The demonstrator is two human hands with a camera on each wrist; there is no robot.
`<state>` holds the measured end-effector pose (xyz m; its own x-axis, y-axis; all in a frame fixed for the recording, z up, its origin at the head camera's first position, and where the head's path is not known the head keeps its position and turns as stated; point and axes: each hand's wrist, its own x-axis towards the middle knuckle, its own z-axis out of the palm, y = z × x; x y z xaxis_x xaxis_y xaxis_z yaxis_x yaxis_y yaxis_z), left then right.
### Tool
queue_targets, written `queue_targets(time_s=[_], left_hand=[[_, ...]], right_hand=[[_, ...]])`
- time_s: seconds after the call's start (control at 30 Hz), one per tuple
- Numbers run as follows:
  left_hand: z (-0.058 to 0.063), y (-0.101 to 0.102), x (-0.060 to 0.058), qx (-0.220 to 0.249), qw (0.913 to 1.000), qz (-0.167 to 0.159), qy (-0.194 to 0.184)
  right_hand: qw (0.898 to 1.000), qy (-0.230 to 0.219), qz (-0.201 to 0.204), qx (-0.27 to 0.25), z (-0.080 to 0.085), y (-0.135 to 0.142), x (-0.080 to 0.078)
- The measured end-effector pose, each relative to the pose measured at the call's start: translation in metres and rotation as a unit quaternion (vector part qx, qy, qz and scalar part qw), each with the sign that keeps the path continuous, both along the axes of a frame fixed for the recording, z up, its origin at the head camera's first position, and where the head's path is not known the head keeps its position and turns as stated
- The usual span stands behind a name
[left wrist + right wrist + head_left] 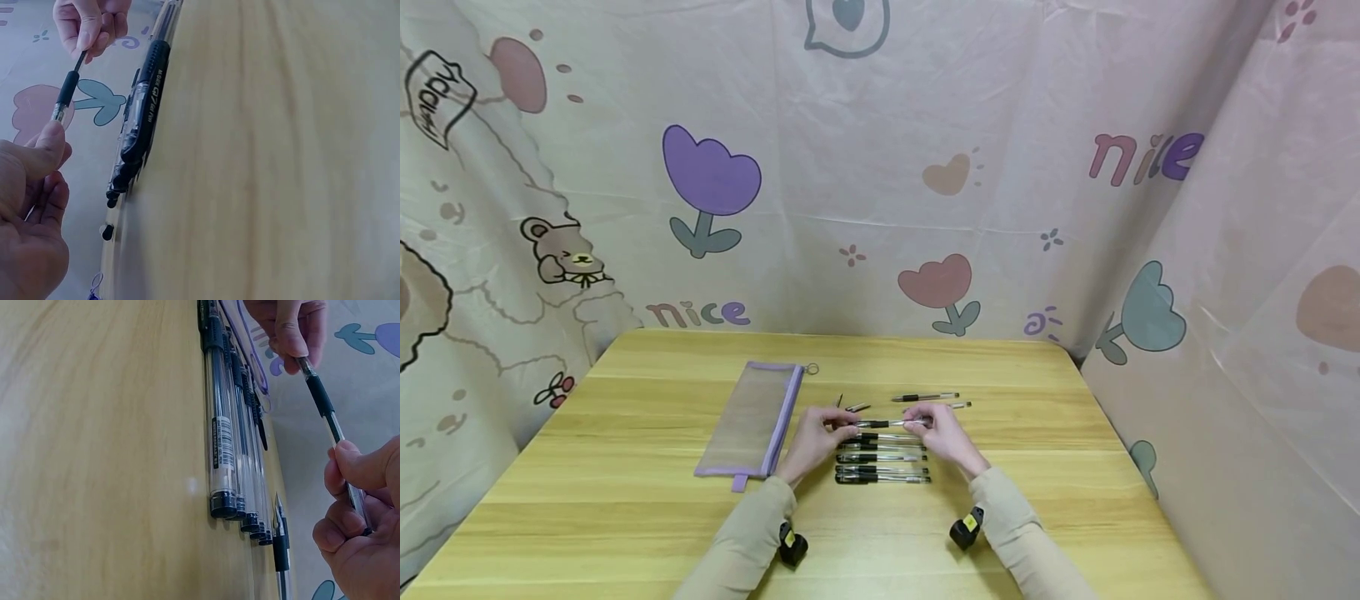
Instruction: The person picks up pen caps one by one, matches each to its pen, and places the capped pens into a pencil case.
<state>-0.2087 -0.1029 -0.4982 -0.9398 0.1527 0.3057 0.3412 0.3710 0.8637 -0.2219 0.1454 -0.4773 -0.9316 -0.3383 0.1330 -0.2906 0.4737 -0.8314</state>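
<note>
A gel pen (877, 424) with a clear barrel and black rubber grip is stretched between both hands, above the table. My left hand (815, 437) pinches its tip end between thumb and fingers. Around the clear barrel, toward the rear end, curl the thumb and fingers of my right hand (369, 506). Just below the hands in the head view lie several capped black gel pens (880, 479), side by side with caps to the left. Behind the right hand is an uncapped pen (925, 397), its bare tip pointing left.
A mesh pencil pouch (748, 417) with purple trim lies flat left of the pens, its zipper (784, 421) along the right side. Small dark pieces (857, 407) lie behind the left hand. A printed curtain (850, 167) stands behind the wooden table (1037, 517).
</note>
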Motion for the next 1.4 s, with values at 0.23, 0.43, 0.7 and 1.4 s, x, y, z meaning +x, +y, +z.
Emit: queue_targets(time_s=[0.23,0.43,0.7,1.4], left_hand=[[0.003,-0.002,0.000,-0.014,0.9998,-0.014,0.004],[0.003,-0.004,-0.003,-0.016,0.9995,-0.023,-0.011],[0.002,-0.008,-0.008,-0.006,0.9992,-0.015,-0.037],[0.001,0.002,-0.012,-0.124,0.9890,0.067,-0.045]], right_hand=[[1.000,-0.014,0.000,0.004,0.001,0.001,-0.001],[0.999,0.020,0.033,0.017,-0.006,0.006,-0.002],[1.000,-0.001,0.019,-0.003,-0.009,0.014,-0.007],[0.990,0.058,-0.033,0.124,-0.019,0.025,-0.019]])
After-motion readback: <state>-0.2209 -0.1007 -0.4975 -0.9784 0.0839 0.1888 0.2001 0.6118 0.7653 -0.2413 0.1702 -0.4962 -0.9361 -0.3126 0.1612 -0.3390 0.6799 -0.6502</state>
